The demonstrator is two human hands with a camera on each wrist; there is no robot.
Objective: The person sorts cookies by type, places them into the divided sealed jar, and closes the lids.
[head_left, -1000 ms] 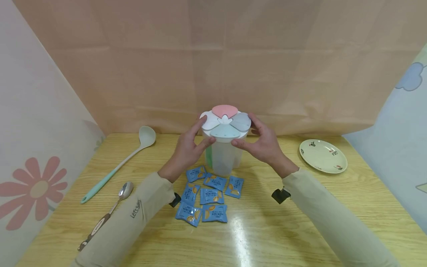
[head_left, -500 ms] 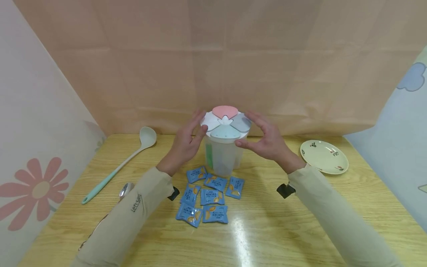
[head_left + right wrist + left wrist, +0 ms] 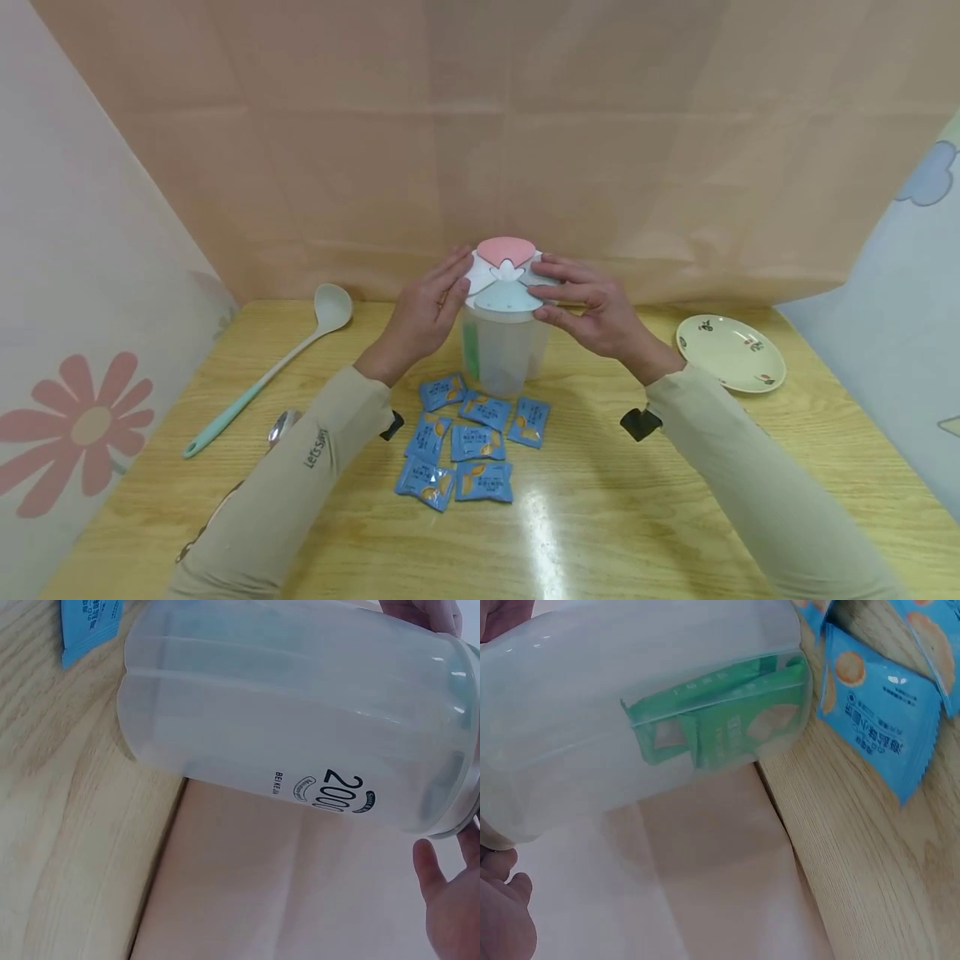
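Surface: a pale wood-grain table point(image 3: 600, 533), screened at the back and both sides by peach and floral-print cloth panels point(image 3: 525, 150).
Container: a tall translucent plastic canister point(image 3: 501, 354) stands upright at the middle rear of the table; green sachets point(image 3: 720, 724) show through its wall in one compartment.
Lid: a round petal-segment lid point(image 3: 505, 277) in pink, white, grey and pale blue, seated on the canister mouth.
Left hand: the left hand point(image 3: 423, 317) lies against the lid's left edge, fingers fairly straight along the rim; no closed grip is visible.
Right hand: the right hand point(image 3: 596, 308) has its fingers laid over the grey petal and its thumb under the lid edge, pinching the rim.
Supply: seven blue foil snack packets point(image 3: 468, 442) lie loose on the table just in front of the canister.
Step in hand: judged as opening one lid segment, with the canister steadied.
Next move: likely calls for lifting the pinched petal while the left hand holds the canister against tipping.
Others: a mint silicone ladle point(image 3: 270, 367) and a metal spoon point(image 3: 281, 427) at the left; a cream patterned plate point(image 3: 731, 352) at the right.
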